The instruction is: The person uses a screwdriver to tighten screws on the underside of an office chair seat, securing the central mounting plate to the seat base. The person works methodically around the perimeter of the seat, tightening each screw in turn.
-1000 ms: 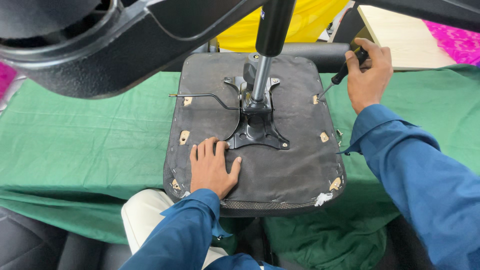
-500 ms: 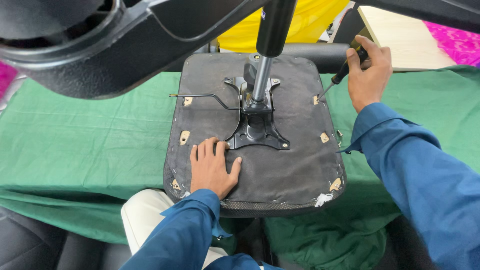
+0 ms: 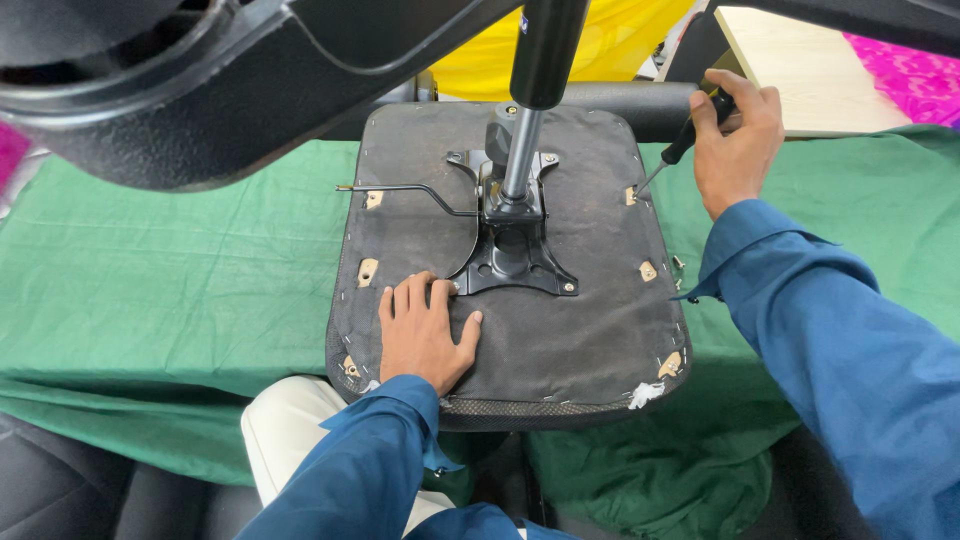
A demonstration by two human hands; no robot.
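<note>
1. On the green cloth lies an upturned chair seat, its underside dark woven fabric with rounded corners.
2. At the seat's centre, a black metal bracket carries a smooth steel column.
3. Left hand lies flat and open on the seat's near left part, gripping nothing.
4. Right hand is wrapped round a black-handled screwdriver, tip at the seat's far right edge.

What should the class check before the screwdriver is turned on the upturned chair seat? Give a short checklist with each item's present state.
1. Left hand flat on the seat, steadying it: ok.
2. Right hand gripping the screwdriver: ok.
3. Tip at the bracket on the seat's edge: ok.
4. Tip seated in a screw head: cannot tell.
5. Seat resting on the green cloth: ok.
</note>
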